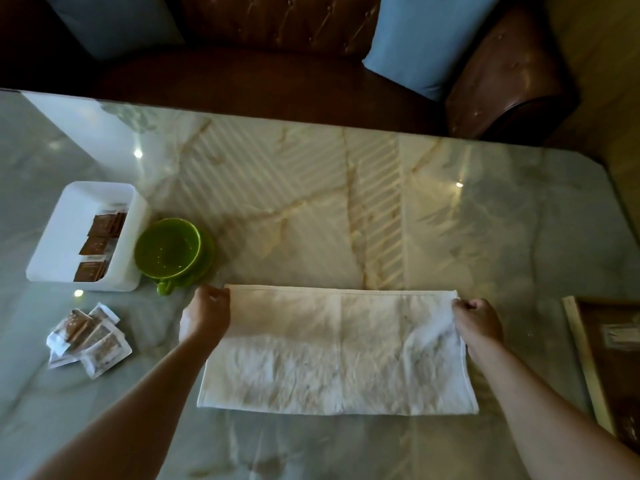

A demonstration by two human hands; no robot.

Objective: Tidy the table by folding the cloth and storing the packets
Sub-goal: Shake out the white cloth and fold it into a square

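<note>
A: Where is the cloth (pixel 337 351)?

B: Flat on the marble tabletop (pixel 485 209), near the person, folded into a long white band that runs left to right.

A: And the hands?

B: The left hand (pixel 207 315) is at the far left corner of the cloth, fingers (pixel 218 295) curled tight and pinching that corner. The right hand (pixel 478 322) is at the far right corner, its fingers (pixel 462 304) also closed on the fabric, which bunches a little under them.

A: Is either hand lifting it?

B: I cannot tell; the far edge looks close to the tabletop.

A: What about the packets?

B: A loose heap of packets (pixel 88 336) lies on the tabletop to the left of the cloth, well apart from it. More brown ones stand in a row inside the white box (pixel 62 233), farther off on the left.

A: Anything else nearby?

B: A green cup (pixel 169 252) on a green saucer sits just beside the box, near the left hand. A wooden tray (pixel 588 362) shows at the right edge, and a brown sofa (pixel 277 74) with blue cushions lies beyond the far side.
</note>
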